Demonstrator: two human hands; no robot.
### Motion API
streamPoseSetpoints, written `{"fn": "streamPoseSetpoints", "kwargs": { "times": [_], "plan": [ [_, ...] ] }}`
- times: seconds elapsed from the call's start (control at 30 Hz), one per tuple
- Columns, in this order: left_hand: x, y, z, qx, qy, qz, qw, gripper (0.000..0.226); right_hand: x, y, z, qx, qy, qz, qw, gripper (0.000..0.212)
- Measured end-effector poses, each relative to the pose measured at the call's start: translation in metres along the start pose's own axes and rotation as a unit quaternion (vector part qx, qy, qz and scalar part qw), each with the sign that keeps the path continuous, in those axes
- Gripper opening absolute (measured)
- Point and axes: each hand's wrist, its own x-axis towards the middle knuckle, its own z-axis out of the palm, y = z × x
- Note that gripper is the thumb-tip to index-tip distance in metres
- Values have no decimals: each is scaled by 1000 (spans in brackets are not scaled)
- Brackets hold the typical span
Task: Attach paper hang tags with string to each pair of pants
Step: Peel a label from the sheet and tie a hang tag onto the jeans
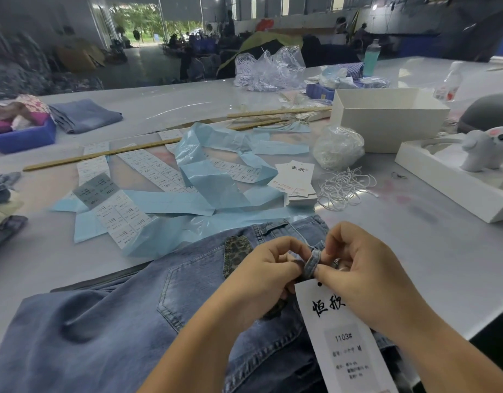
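I have the faded blue denim pants (148,316) spread flat on the pale grey worktable (432,251), waistband toward me. My left hand (261,273) and my right hand (361,268) both pinch one raised blue denim belt loop (312,265), fingers curled tight on it. The white paper hang tag with black characters (342,336) hangs just below the loop, under my right palm. I cannot see the string itself; my fingers hide it. To do this well, I judge I should keep the loop lifted off the waistband, feed the string fully through, and draw it snug without creasing the tag. Spare loose white strings (344,188) and a stack of white tags (297,182) lie beyond the pants.
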Motion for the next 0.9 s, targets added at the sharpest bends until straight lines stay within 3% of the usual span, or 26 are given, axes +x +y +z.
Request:
{"fn": "streamPoseSetpoints", "kwargs": {
  "times": [0.17,0.3,0.37,0.47,0.57,0.73,0.8,0.9],
  "plan": [
    [1,-3,0,88,18,45,995,11,0,4,-1,11,-14,-17,1000,34],
    [-2,-3,-2,238,78,102,963,17,-1,4,-2,16,-21,-19,999,31],
    [-3,-4,-3,255,106,123,953,17,-1,1,-3,18,-18,-24,999,28],
    [-5,-3,-2,177,144,115,967,13,-1,-6,-7,-9,-18,-31,999,22],
    [-6,3,1,-3,160,86,983,16,0,-13,-14,-57,-19,-21,998,23],
    [-5,11,6,-193,123,78,970,20,2,-19,-27,-65,-36,-7,997,19],
    [-4,13,6,-224,130,81,962,17,3,-18,-31,-71,-59,-9,996,18],
    [-4,13,6,-180,153,96,967,17,3,-14,-37,-31,-101,13,994,25]
  ]
}}
